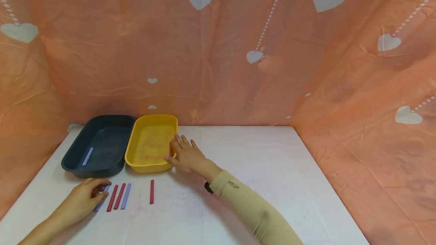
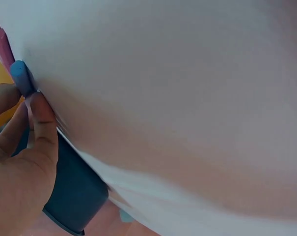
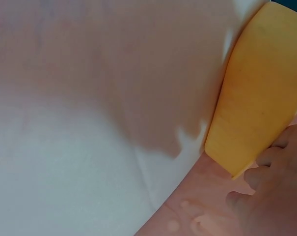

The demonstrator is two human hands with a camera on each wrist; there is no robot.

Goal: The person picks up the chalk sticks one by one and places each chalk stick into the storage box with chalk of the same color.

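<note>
Pinching a slim, kinda chalky-looking lavender-blue stick point(image 2: 22, 77) with a rounded end, lower left of the head view, is the left hand point(image 1: 80, 199). The right hand point(image 1: 189, 156)'s got fingers spread by a smooth, round-cornered yellow tray point(image 1: 148, 168), left of center, red stick point(image 1: 171, 149) near its thumb.

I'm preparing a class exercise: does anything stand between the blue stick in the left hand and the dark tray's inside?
Only the near wall of the dark tray; nothing else visible blocks the blue stick. Two red sticks lie at its right.
</note>
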